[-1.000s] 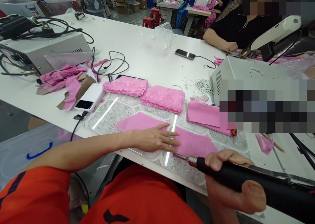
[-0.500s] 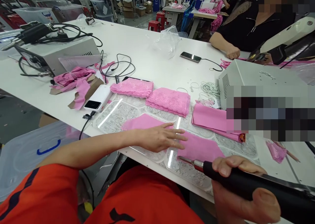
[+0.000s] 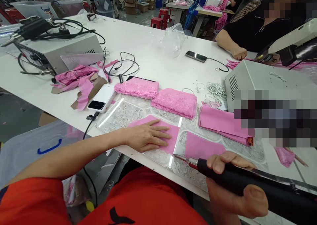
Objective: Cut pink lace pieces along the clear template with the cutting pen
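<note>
Spread flat, my left hand (image 3: 148, 136) rests on a pink fabric piece (image 3: 170, 127) over the patterned mat (image 3: 119, 116). My right hand (image 3: 235, 182) is wrapped round a black-handled tool (image 3: 223, 175). The tool's thin metal tip is beside the lower right corner of that piece. A second pink piece (image 3: 203, 145) lies just to the right, past a narrow gap, partly behind the tool and my right hand. Behind them sit two stacks of pink lace, left (image 3: 137, 88) and right (image 3: 174, 103), and a folded pink fabric stack (image 3: 220, 122).
A white power bank (image 3: 102, 98), pink scraps (image 3: 85, 89) and a grey box (image 3: 66, 50) with cables stand left. Another grey box (image 3: 267, 76) is at right. A phone (image 3: 196, 56) and plastic bag (image 3: 173, 40) lie farther back. A person's hand (image 3: 239, 52) rests across the table.
My left hand has moved left, off the right-hand piece and onto the left one. The tool tip has shifted left to the left piece's corner. The whole view has shifted slightly.
</note>
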`<state>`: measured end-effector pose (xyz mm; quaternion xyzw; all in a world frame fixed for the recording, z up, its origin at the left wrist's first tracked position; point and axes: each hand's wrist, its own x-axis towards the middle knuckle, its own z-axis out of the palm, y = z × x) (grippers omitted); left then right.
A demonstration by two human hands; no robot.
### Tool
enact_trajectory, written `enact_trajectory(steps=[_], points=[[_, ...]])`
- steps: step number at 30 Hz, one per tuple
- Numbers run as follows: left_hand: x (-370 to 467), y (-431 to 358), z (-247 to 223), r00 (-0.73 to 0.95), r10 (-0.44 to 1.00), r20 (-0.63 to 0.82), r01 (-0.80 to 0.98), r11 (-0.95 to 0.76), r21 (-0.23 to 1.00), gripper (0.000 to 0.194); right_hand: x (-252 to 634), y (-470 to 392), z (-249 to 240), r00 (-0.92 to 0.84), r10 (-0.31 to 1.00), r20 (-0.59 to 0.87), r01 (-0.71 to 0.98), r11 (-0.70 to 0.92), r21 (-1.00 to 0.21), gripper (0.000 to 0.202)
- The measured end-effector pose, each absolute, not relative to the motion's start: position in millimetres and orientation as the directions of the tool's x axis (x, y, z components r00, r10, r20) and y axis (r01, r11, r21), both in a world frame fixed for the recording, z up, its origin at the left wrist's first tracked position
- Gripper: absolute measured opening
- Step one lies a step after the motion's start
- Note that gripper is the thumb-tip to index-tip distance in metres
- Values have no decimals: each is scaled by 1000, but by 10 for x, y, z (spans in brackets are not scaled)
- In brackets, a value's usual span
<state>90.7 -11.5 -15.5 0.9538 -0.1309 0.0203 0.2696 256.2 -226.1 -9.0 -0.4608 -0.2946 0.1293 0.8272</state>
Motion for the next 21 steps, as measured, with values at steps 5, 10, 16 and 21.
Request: enact_trajectory(steps=[5,10,16,21], points=[[902,-93,-198,966,-237,103,-256,-825,503,33,2568,-2234,-81,802,463,377,85,537,-839,29],[893,-102,-223,963,-243,113,-267,-843,467,33,2582,-2229,-73,790,486,374,77,526,-847,29],[893,-108,-247,959,-246,143,-284,-850,443,32,2562,-2201,-76,799,479,365,83,512,-855,30],[887,-110,-270,952,-262,160,-306,-854,421,33,2549,-2202,-78,783,491,381,94,513,-853,29]])
